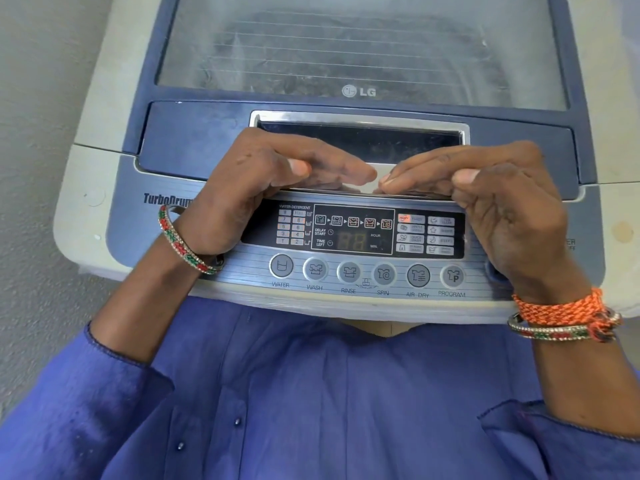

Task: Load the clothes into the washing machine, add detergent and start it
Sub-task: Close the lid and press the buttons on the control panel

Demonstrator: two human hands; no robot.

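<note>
Head view, lid: lid [360, 57] of the washing machine [90, 109] is seen lying shut, its cloudy glass pane facing up and its front handle recess [360, 136] just above the hands.
Head view, clothes: dark shapes are made out through the pane, so the load is judged to be inside the drum; what the shapes are cannot be told for certain.
Head view, detergent: no bottle, scoop or powder is shown, and whether it has been added cannot be told.
Head view, left hand: left hand [256, 188] is held at the lid's front edge, above the control panel [353, 230]; its grip is loosely curved, fingers close together, and nothing is pinched.
Head view, right hand: right hand [485, 199] is set opposite, fingertips almost meeting those of the left; its grip is likewise loosely curved round nothing, with the fingertips at the lid edge.
Head view, panel: several cycle icons and one program box are lit orange, so the power is judged to be on; the time digits are too dim to be read.
Head view, buttons: row from WATER to PROGRAM [452, 276] is left untouched.
Progress: loading and lid closing are judged done; the start is judged still outstanding, and no start button is shown uncovered.
</note>
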